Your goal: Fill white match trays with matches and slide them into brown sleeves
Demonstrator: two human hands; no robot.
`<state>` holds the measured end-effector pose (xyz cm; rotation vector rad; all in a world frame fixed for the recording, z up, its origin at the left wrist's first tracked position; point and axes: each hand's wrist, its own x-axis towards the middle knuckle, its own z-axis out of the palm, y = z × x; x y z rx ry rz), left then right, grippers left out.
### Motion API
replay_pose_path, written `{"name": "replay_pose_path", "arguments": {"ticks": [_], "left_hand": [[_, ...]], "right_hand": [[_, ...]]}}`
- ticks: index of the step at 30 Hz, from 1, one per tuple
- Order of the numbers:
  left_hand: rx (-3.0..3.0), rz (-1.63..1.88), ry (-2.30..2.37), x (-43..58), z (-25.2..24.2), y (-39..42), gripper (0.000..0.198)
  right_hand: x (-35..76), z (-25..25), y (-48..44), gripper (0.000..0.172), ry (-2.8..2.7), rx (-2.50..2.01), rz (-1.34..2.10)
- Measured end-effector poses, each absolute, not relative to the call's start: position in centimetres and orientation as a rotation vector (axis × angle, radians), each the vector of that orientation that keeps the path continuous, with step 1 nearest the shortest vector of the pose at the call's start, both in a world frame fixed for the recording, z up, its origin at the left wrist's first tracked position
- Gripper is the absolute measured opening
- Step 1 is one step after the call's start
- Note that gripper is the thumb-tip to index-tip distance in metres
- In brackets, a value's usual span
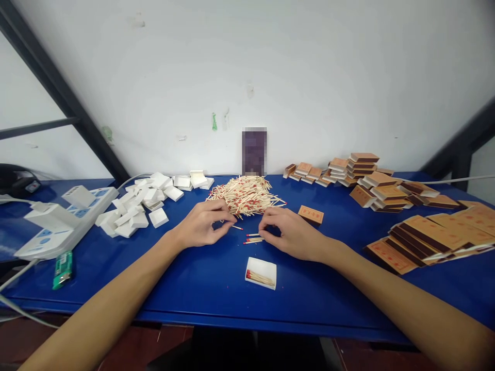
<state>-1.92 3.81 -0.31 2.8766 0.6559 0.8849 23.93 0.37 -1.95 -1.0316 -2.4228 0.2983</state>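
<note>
My left hand [207, 222] is closed in a pinch at the near left side of a heap of red-tipped matches [249, 195]. A single match [238, 228] pokes out from its fingertips. Opposite it, my right hand [294, 234] has its thumb and fingers curled together at the ends of a few matches [253, 238], whose red heads point left. Whether these matches also rest on the table is hard to tell. Nearer to me lies a white matchbox tray [261, 264] with several matches in it, heads to the left.
On the blue table [193, 288], white empty trays [143, 201] lie piled at left, beside a power strip [69, 221] and a green lighter [62, 269]. One orange matchbox [311, 214] lies behind my right hand. Stacked matchbox sleeves [436, 234] fill the right side. A wall stands behind.
</note>
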Motion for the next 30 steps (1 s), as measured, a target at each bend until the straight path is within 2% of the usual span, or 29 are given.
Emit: {"name": "replay_pose_path", "arguments": {"ticks": [7,14,16,22,30], "left_hand": [[3.084,0.436,0.772,-1.1,0.0,3.4,0.022],[3.052,0.395,0.797,-0.2,0.0,2.7,0.023],[2.966,0.45,0.806,0.0,0.0,2.5,0.021],[2.417,0.923,0.889,1.5,-0.1,1.6,0.018],[2.058,1.048,0.806,2.4,-0.4,1.2,0.014]], "right_hand": [[23.8,-1.7,0.1,0.015,-2.421,-1.026,0.331],[23.2,-1.5,0.1,0.016,-2.337,-1.056,0.301],[23.1,-1.5,0.1,0.015,-2.314,-1.031,0.31],[22.2,-1.2,-0.2,0.01,-2.035,-1.11,0.555],[21.5,-1.8,-0.5,0.011,-1.916,-1.028,0.745]]}}
